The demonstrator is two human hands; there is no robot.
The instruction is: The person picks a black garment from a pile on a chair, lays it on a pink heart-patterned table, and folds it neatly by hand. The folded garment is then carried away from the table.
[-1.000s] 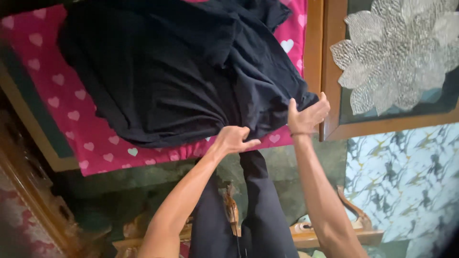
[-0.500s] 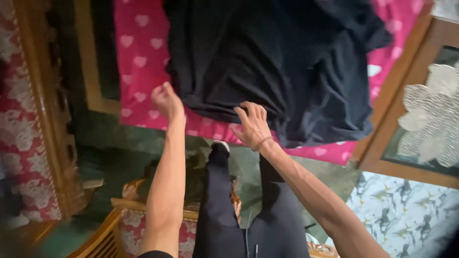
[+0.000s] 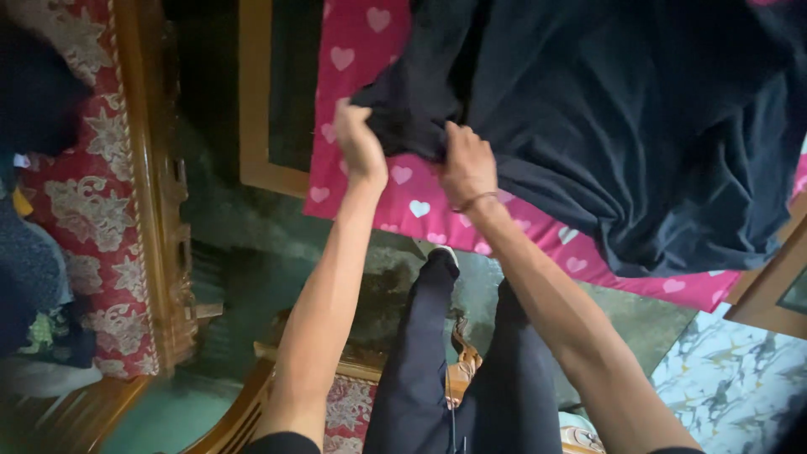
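Observation:
A large black garment [image 3: 614, 126] lies spread over a pink cloth with white hearts [image 3: 370, 50] on a wooden-framed table. My left hand [image 3: 360, 143] grips the garment's near left corner, fingers closed on the fabric. My right hand [image 3: 467, 164], with a thin band on the wrist, pinches the garment's edge right beside it. Both arms reach forward from my seat, and my legs in dark trousers [image 3: 454, 370] stretch out below them.
A wooden table frame [image 3: 254, 92] borders the pink cloth on the left. A red floral sofa with carved wooden trim [image 3: 139, 210] stands at left. A marble-patterned floor [image 3: 731, 387] shows at lower right, and my carved wooden chair [image 3: 252, 403] is beneath me.
The view swung right, so the table now sits further right. Both hands came together at the garment's left corner; the left hand, earlier resting flat by the edge, now grips the fabric.

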